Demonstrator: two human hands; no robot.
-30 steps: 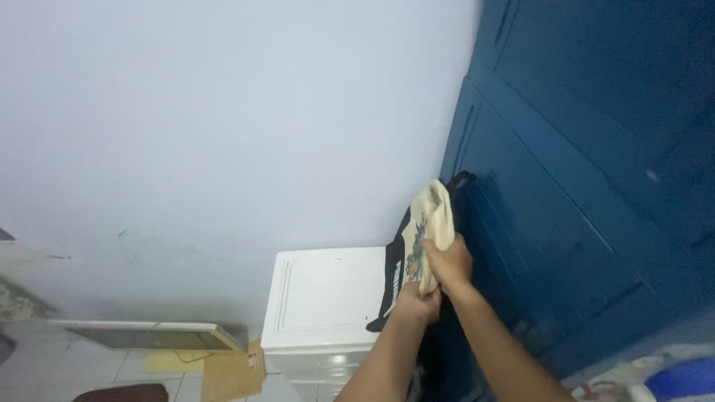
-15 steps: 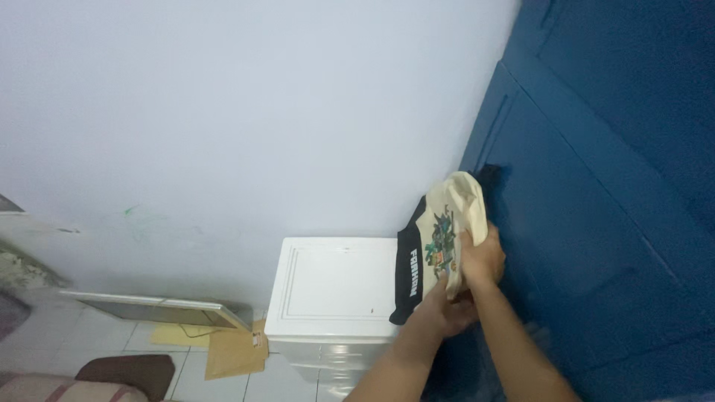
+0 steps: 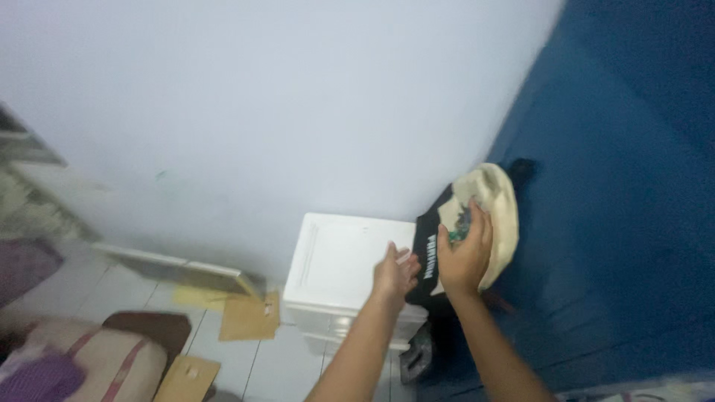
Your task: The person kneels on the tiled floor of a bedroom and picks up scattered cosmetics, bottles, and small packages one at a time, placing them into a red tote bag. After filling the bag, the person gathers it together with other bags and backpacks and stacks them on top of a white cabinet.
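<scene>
A cream cloth item (image 3: 497, 212) with a coloured print hangs against a blue door (image 3: 618, 223), over a black garment (image 3: 430, 249) with white lettering. My right hand (image 3: 463, 257) presses flat on the cream cloth, fingers spread. My left hand (image 3: 395, 272) hovers just left of the black garment, over the right edge of a white drawer cabinet (image 3: 339, 260), fingers loosely apart and holding nothing.
A pale wall (image 3: 261, 112) fills the upper left. Cardboard pieces (image 3: 249, 316) lie on the tiled floor beside a flat white panel (image 3: 179, 266) leaning on the wall. A beige and purple bundle (image 3: 82, 365) sits at the lower left.
My left hand has come off the hanging cloth and moved left over the cabinet. My right hand stays on the cream cloth. The view has shifted right and down.
</scene>
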